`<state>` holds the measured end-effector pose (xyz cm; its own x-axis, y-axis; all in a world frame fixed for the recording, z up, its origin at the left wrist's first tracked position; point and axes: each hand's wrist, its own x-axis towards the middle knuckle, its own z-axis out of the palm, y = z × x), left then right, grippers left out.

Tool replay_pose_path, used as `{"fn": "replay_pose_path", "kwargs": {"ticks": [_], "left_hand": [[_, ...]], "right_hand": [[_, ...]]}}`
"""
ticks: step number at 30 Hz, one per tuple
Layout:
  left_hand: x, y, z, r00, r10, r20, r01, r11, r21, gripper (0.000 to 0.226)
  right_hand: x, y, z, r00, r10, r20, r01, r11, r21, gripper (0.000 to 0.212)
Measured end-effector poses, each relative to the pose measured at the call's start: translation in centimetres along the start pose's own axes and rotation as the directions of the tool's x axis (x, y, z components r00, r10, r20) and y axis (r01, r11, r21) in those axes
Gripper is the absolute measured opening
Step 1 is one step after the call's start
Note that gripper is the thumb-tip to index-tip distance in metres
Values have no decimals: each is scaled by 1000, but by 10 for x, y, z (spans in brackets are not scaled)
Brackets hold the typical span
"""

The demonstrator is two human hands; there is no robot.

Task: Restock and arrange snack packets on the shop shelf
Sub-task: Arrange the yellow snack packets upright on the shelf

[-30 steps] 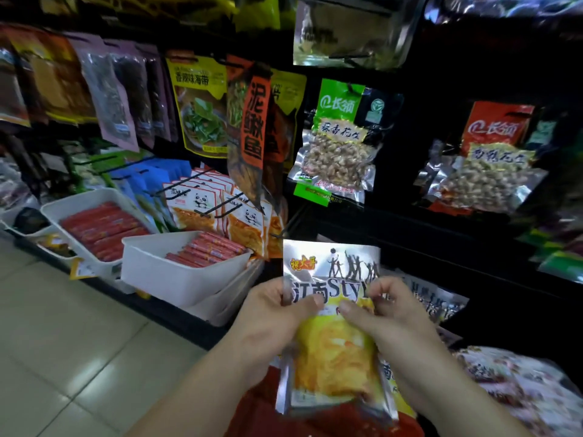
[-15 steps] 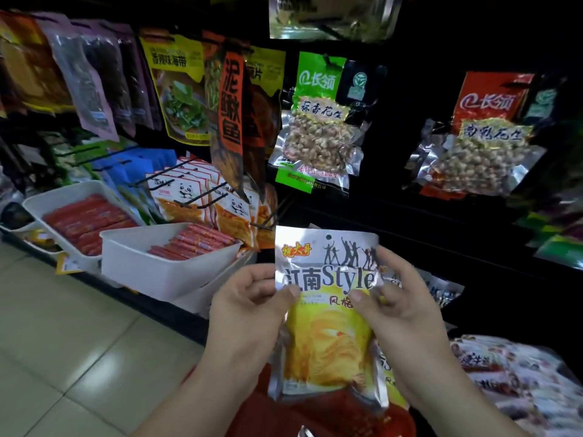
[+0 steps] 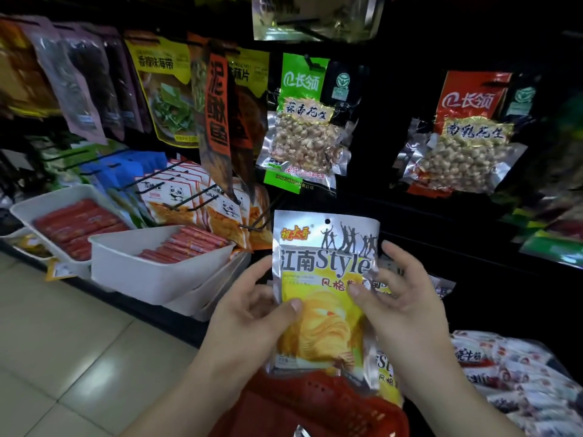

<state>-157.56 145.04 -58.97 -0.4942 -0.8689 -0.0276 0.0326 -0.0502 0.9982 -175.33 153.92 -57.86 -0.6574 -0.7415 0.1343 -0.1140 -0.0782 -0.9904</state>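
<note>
Shows the restocking step at the point of presenting one item: a silver-and-yellow snack packet (image 3: 325, 279) held upright and face-on in front of the lower shelf rows, above a red basket (image 3: 315, 402). Left hand (image 3: 252, 313) clamped on the packet's left edge, thumb across the front, fingers behind. Right hand (image 3: 400, 304) pinching the right edge, thumb on the print. Hands apart, one per side, both gripping. Punch hole (image 3: 327, 221) at the top centre, uppermost and uncovered.

Judged as mid-step: packet out of the stock, not yet hung. Next move probably calls for choosing a free peg, lining the hole up with its tip and sliding the packet back along it. Likely needs one hand released to steady neighbouring packs.

Partly hides a second packet (image 3: 383, 370) of the same print, low behind the right hand; no telling the number of further packets behind. Basket cut off by the lower frame edge, contents mostly covered. Shelf directly behind the hands very dark, hanging hardware there hard to make out. Peanut packs (image 3: 303, 127) hanging above, panda-print packs (image 3: 225, 212) and sausage trays (image 3: 151, 272) to the left.
</note>
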Motion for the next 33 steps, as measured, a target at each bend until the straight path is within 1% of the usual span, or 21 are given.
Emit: {"fn": "replay_pose_path", "kwargs": {"ticks": [2,3,5,6,7,8,9,10,12,14,17,19,21,23,25,27,28,29,30,31,33], "left_hand": [[0,0,-2,996,-16,83,15,1000,16,72],[1,0,-3,996,-12,85,10,1000,28,75],[3,-3,-6,1000,11,-1,-11,999,30,77],[3,-4,-6,999,20,-46,-20,1000,0,75],[3,-3,-6,997,21,-71,-23,999,-35,71],[2,-3,-7,997,18,-72,-22,998,-52,65],[1,-2,-9,999,11,-46,-13,999,-43,60],[0,-1,-12,1000,-6,-2,6,1000,-6,58],[-2,-2,-16,995,-48,89,41,996,76,62],[-3,-2,-17,993,-53,102,42,994,105,67],[-3,-1,-19,998,-26,52,18,989,147,70],[-3,-2,-22,996,-23,87,12,992,126,75],[-2,-3,-24,988,-23,154,3,991,133,83],[-2,-4,-25,983,-7,182,-22,988,153,87],[-1,-4,-26,992,16,122,-36,987,158,84],[-4,-5,-27,998,32,63,-45,974,222,80],[-6,-6,-25,997,53,56,-67,958,280,78],[-8,-7,-22,994,89,61,-104,936,335,75],[-10,-6,-17,988,134,78,-154,917,367,71],[-13,-6,-11,977,183,106,-210,894,396,65],[-16,-11,3,930,308,200,-367,802,470,47]], "right_hand": [[3,-2,-3,1000,13,-27,-11,998,57,59],[3,-3,-4,1000,28,10,-28,998,58,65],[1,-2,-7,978,97,186,-97,995,-11,91],[-1,-2,-8,950,138,279,-132,990,-39,94],[-3,-1,-7,922,156,354,-151,988,-44,87],[-5,-2,-7,909,150,389,-145,988,-42,73],[-6,-2,-6,915,134,380,-127,991,-44,59],[-6,-1,-4,931,118,344,-111,993,-42,50],[-4,1,-5,948,127,291,-122,992,-35,46],[-1,2,-7,937,152,315,-149,988,-34,52],[3,3,-14,884,198,424,-209,978,-22,67],[4,5,-16,876,198,439,-206,978,-30,72],[5,7,-17,878,184,441,-179,982,-53,75],[5,7,-17,887,181,426,-160,983,-85,75],[5,7,-17,904,195,381,-140,976,-167,76],[3,7,-17,930,186,316,-80,944,-319,75],[1,5,-15,943,146,298,-24,925,-379,71],[-2,3,-12,949,84,304,43,921,-386,65],[-5,1,-8,945,31,325,84,939,-335,58],[-9,-1,-3,934,19,358,70,970,-235,52],[-17,-7,9,879,86,469,-72,996,-48,45]]}}
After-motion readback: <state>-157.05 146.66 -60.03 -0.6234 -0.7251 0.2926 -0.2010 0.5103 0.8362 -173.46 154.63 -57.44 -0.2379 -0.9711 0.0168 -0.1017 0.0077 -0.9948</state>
